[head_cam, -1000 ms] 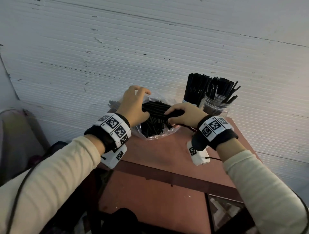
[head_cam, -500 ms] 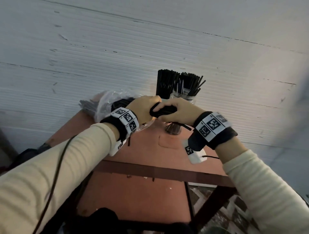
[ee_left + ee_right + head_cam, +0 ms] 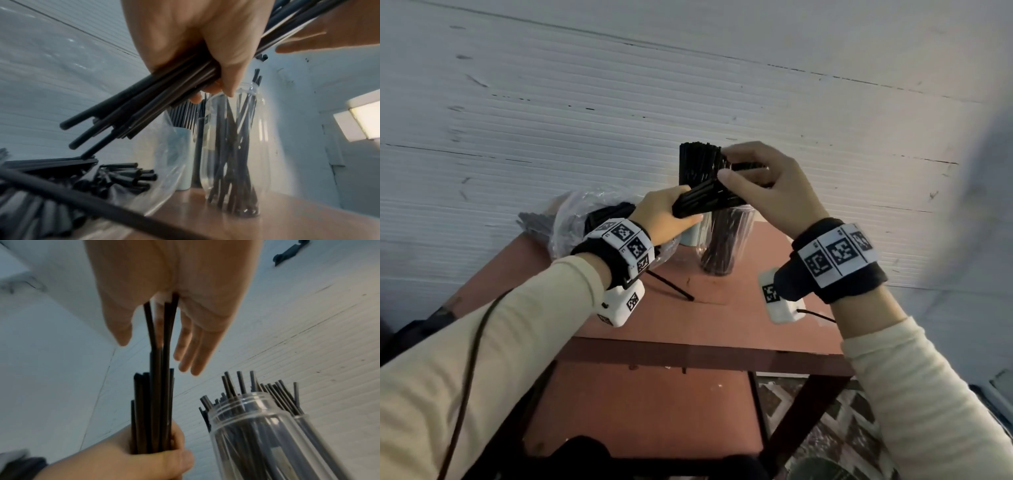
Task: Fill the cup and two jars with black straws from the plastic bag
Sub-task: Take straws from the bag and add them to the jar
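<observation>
My left hand (image 3: 674, 214) grips the lower end of a bundle of black straws (image 3: 705, 200), tilted just above the clear jar (image 3: 726, 240), which holds several straws. My right hand (image 3: 736, 171) pinches the bundle's upper end between thumb and fingers. In the right wrist view the straws (image 3: 156, 394) run from the left hand (image 3: 144, 459) up into the right hand (image 3: 153, 350), beside the jar's mouth (image 3: 246, 404). Behind the jar stands a pale cup (image 3: 690, 236) packed with upright straws (image 3: 698, 164). The plastic bag (image 3: 582, 219), with straws inside, lies at the left.
A small reddish table (image 3: 722, 318) stands against a white ribbed wall (image 3: 585, 120). One loose straw (image 3: 671, 287) lies on the tabletop below my left wrist. The right wrist view shows another container's rim (image 3: 302, 416) behind the jar. A lower shelf (image 3: 647, 411) sits under the tabletop.
Both hands have lifted the straw bundle out of the bag and carried it right and up, over the jar. The right hand has slid to the bundle's upper end.
</observation>
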`<state>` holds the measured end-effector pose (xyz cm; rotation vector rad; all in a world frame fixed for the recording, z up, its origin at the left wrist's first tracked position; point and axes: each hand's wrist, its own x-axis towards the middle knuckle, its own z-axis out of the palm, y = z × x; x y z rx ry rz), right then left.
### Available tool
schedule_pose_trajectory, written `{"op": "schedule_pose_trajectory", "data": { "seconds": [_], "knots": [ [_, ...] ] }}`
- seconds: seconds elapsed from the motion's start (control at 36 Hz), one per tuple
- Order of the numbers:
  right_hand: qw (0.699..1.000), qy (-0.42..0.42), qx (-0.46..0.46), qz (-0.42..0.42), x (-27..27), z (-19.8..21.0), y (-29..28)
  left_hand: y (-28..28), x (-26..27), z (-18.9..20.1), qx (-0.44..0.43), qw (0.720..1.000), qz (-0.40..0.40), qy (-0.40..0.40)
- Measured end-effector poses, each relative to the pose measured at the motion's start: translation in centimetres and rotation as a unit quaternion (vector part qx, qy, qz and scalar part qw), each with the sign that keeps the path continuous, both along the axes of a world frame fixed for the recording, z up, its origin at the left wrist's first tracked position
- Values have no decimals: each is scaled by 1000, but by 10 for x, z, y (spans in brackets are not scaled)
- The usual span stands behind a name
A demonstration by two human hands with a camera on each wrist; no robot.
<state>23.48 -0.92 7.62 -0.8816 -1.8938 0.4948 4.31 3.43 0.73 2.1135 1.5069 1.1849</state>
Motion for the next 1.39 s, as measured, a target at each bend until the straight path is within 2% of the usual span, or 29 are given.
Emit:
{"op": "schedule_pose_trajectory", "data": {
  "seconds": [0.14,0.22,0.33,0.5,0.56,0.64,0.69,0.86,1.03,1.25,1.39],
  "knots": [
    [987,120,99,-32,-9,15,-1,-6,13,14,1,998,-20,-52],
    [978,147,138,-45,-13,25,-2,-8,20,20,-6,995,-39,-89],
    [981,94,160,-50,-24,32,1,-17,34,29,-40,988,-95,-112],
    [994,-16,82,-65,-27,26,1,-28,52,27,-108,958,-166,-205],
    [993,-19,97,-58,-23,22,-1,-32,57,25,-126,949,-182,-226],
    [984,1,175,-28,-15,18,-5,-37,64,22,-151,943,-209,-211],
    [980,-16,198,-20,-11,14,-3,-40,70,19,-176,937,-211,-215],
    [969,-201,125,-63,5,-14,10,-38,77,0,-227,933,-189,-205],
    [973,-122,187,-65,8,-27,10,-42,81,-1,-229,929,-177,-231],
    [976,-95,169,-100,11,-36,10,-35,82,-22,-295,924,-184,-161],
    [980,-94,149,-96,8,-39,12,-30,79,-24,-294,929,-166,-151]
  ]
}}
